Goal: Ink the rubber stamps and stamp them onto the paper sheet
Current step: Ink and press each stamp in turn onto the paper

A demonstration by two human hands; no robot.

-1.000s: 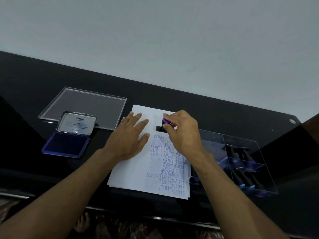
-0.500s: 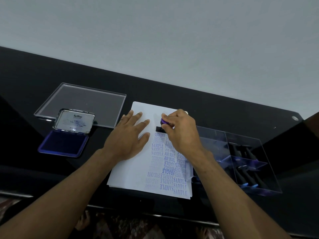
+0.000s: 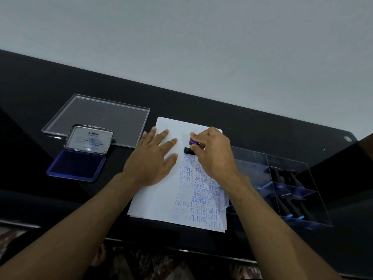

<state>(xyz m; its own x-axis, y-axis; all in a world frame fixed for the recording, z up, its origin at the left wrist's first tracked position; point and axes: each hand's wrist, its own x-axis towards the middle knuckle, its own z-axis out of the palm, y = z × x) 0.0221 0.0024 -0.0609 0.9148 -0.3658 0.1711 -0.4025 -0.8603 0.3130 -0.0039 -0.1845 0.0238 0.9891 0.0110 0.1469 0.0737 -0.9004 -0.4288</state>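
A white paper sheet (image 3: 161,199) lies on the black table, its right half covered in several blue stamped words. My right hand (image 3: 214,156) grips a rubber stamp (image 3: 191,145) with a purple knob and black base, pressed on the upper part of the sheet. My left hand (image 3: 153,158) lies flat on the paper, fingers spread, just left of the stamp. An open blue ink pad (image 3: 77,166) with its lid tilted up sits to the left.
A clear acrylic lid (image 3: 96,116) lies behind the ink pad. A clear divided box (image 3: 302,221) on the right holds several more stamps (image 3: 290,207). The table's near edge runs along the bottom; a pale wall stands behind.
Both hands stay in place on the sheet with the stamp held down. The camera view has shifted slightly; nothing else has moved.
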